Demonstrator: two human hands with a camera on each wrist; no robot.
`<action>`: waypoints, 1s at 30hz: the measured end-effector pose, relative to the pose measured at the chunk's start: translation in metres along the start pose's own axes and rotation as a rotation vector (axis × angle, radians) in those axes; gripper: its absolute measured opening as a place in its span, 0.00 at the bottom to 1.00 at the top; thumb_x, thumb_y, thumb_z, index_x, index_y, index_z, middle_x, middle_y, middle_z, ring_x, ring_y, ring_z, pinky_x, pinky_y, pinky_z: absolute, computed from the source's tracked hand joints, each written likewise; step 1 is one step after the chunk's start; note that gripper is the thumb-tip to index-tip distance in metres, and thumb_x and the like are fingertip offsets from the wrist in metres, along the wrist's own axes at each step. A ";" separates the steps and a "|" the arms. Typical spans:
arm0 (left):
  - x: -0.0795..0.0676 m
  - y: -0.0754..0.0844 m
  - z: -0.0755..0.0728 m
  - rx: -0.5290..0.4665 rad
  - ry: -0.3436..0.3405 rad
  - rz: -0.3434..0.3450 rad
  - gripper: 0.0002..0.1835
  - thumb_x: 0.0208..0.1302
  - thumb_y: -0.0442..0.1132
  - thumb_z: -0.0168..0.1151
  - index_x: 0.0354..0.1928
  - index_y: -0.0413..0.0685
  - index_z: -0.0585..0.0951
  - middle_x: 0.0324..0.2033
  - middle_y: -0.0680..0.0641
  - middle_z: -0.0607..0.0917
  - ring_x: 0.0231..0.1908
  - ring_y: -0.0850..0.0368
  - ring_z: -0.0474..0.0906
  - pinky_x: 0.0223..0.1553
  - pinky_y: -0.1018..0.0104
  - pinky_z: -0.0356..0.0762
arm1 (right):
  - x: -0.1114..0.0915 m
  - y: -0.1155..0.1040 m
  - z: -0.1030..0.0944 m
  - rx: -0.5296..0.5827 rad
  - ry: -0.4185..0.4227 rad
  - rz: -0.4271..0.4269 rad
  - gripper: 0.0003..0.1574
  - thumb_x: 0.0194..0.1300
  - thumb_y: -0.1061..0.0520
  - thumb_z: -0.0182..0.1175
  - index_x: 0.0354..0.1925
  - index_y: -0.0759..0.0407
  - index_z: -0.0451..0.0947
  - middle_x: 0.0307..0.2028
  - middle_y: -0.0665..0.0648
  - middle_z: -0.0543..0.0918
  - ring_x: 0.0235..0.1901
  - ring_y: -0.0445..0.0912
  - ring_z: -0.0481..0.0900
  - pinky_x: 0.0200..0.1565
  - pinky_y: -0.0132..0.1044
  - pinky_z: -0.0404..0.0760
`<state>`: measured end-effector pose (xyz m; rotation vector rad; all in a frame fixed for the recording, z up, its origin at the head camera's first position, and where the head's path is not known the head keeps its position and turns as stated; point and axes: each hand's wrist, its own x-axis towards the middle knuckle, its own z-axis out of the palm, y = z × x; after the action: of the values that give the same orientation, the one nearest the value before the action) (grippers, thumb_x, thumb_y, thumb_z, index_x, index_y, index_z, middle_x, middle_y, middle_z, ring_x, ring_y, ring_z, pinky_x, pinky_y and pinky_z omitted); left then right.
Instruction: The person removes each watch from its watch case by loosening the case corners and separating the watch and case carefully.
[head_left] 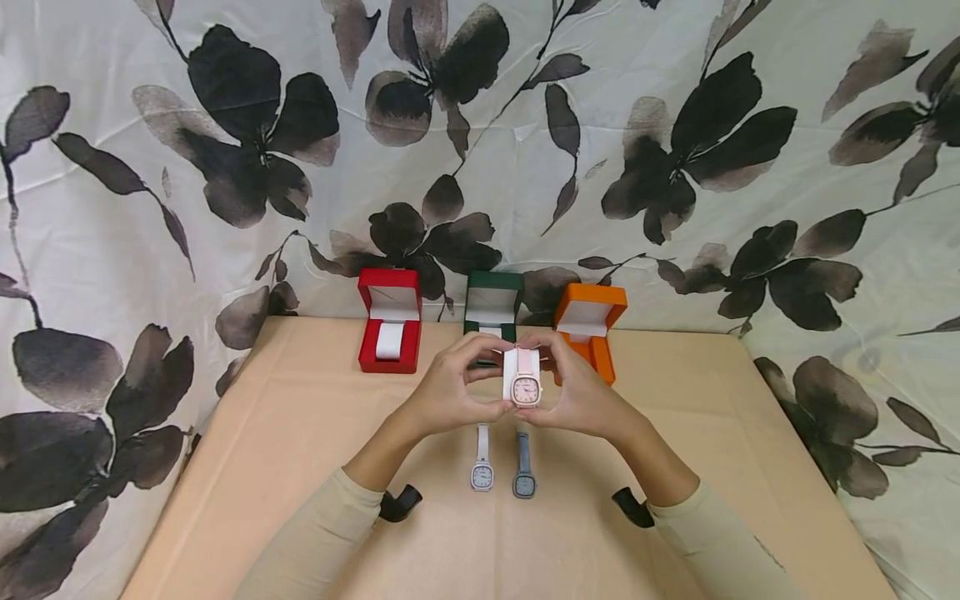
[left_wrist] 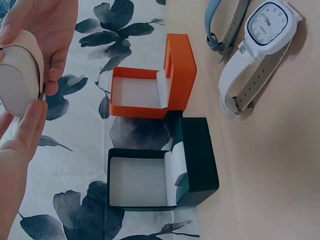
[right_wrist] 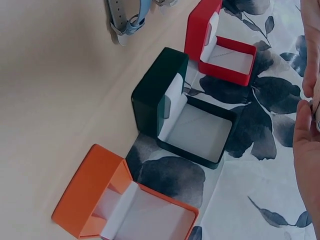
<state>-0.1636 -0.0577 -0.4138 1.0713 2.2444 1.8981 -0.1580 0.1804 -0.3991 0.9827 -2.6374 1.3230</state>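
Note:
Both hands hold a pink wristwatch that is wrapped round a white watch cushion, above the table. My left hand grips the left side, thumb low and fingers at the top. From the right, my right hand grips the other side in the same way. At the left edge of the left wrist view, the pale strap curves over the cushion between the hands. The right wrist view cuts off most of the watch. Below the hands lie a white wristwatch and a blue wristwatch, both buckled.
Three lidded boxes stand open along the table's back edge: red with a white cushion, green partly behind the left hand, and orange partly behind the right. A floral cloth hangs behind the table.

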 end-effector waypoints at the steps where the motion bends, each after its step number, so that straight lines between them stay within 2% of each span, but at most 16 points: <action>1: 0.000 0.000 0.001 0.001 -0.001 -0.002 0.36 0.52 0.29 0.78 0.64 0.42 0.75 0.61 0.45 0.76 0.58 0.46 0.79 0.57 0.62 0.83 | -0.001 0.000 0.000 -0.001 0.001 0.002 0.57 0.47 0.54 0.84 0.67 0.57 0.61 0.64 0.56 0.72 0.54 0.50 0.77 0.52 0.34 0.82; 6: -0.003 0.001 0.003 0.008 0.003 -0.003 0.36 0.52 0.30 0.78 0.64 0.42 0.75 0.61 0.44 0.76 0.58 0.46 0.79 0.57 0.63 0.83 | -0.003 -0.001 0.001 0.008 0.003 -0.008 0.58 0.46 0.55 0.84 0.67 0.59 0.59 0.64 0.57 0.71 0.55 0.51 0.76 0.56 0.41 0.84; 10: -0.005 0.002 0.005 0.002 0.005 -0.005 0.36 0.52 0.29 0.78 0.65 0.42 0.74 0.60 0.45 0.75 0.58 0.45 0.79 0.58 0.64 0.83 | -0.005 -0.001 0.001 0.007 -0.004 -0.025 0.60 0.45 0.55 0.84 0.69 0.57 0.59 0.65 0.56 0.70 0.58 0.48 0.73 0.59 0.38 0.82; 15: -0.007 0.004 0.007 -0.003 0.006 -0.012 0.36 0.53 0.28 0.77 0.65 0.41 0.74 0.61 0.46 0.75 0.59 0.45 0.79 0.58 0.65 0.83 | -0.007 -0.002 0.002 -0.010 -0.013 -0.041 0.59 0.47 0.55 0.83 0.70 0.54 0.60 0.67 0.54 0.69 0.61 0.46 0.70 0.61 0.39 0.81; 22: -0.010 0.005 0.009 0.006 0.003 -0.002 0.36 0.53 0.29 0.76 0.65 0.41 0.74 0.61 0.43 0.75 0.58 0.41 0.79 0.58 0.64 0.83 | -0.010 -0.001 0.002 -0.033 -0.024 -0.059 0.57 0.47 0.59 0.82 0.69 0.55 0.60 0.66 0.54 0.69 0.60 0.46 0.71 0.60 0.37 0.82; 30: -0.013 0.008 0.013 0.005 0.022 -0.003 0.36 0.52 0.30 0.78 0.65 0.42 0.75 0.61 0.44 0.76 0.58 0.47 0.79 0.58 0.61 0.83 | -0.014 -0.002 0.001 -0.045 -0.014 -0.063 0.57 0.46 0.56 0.83 0.68 0.56 0.62 0.64 0.54 0.73 0.55 0.46 0.75 0.57 0.38 0.84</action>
<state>-0.1449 -0.0527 -0.4157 1.0531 2.2624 1.9133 -0.1452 0.1862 -0.4019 1.0644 -2.6106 1.2431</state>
